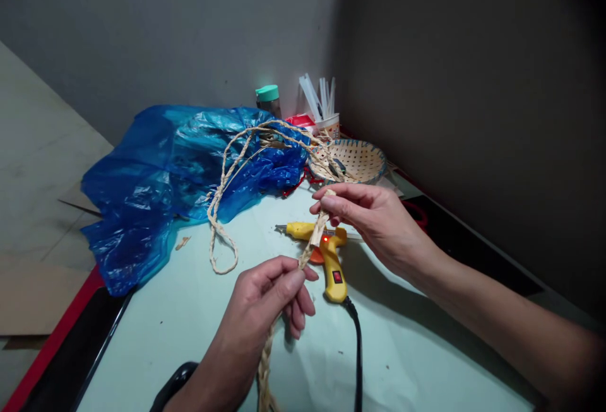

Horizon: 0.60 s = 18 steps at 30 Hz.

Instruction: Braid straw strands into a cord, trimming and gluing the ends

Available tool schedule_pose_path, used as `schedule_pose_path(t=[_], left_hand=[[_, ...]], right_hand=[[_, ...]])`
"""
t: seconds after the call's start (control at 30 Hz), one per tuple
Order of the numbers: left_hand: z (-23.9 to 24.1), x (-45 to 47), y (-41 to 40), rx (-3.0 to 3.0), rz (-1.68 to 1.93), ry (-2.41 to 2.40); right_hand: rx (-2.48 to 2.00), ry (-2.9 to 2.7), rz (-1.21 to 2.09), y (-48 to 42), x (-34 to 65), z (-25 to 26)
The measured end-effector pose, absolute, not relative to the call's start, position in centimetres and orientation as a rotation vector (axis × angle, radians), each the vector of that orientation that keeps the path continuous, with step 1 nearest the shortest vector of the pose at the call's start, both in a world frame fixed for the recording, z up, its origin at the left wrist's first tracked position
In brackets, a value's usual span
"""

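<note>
A pale braided straw cord stretches between my two hands above the table. My left hand pinches it between thumb and forefinger, and a thicker braid hangs below toward the bottom edge. My right hand pinches the upper end of the cord, higher and to the right. Behind the cord, a yellow glue gun lies on the table with its nozzle to the left and a small red light showing; the cord hides part of it. Looped thin straw rope lies at the back left, partly over a blue plastic bag.
The blue plastic bag covers the back left of the pale tabletop. A shallow woven basket, a cup of glue sticks and a teal-lidded jar stand near the wall. A black power cable runs toward the front.
</note>
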<state>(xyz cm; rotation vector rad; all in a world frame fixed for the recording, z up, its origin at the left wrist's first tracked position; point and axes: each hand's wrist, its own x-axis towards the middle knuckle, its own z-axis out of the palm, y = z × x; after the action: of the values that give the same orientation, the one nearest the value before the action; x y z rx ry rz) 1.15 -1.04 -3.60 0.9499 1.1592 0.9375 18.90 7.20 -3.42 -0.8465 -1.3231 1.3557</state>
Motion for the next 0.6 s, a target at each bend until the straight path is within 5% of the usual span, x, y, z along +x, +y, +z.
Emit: schedule_pose_path(t=[0.33, 0.6], left_hand=[[-4.6, 1.4, -0.7, 0.917, 1.038, 1.282], [-4.9, 1.5, -0.3, 0.633, 1.172, 1.039]], right_hand=[[-0.677, -1.172, 1.798, 5.9, 18.7, -1.9], [-0.797, -1.474, 1.522, 3.4, 16.9, -2.7]])
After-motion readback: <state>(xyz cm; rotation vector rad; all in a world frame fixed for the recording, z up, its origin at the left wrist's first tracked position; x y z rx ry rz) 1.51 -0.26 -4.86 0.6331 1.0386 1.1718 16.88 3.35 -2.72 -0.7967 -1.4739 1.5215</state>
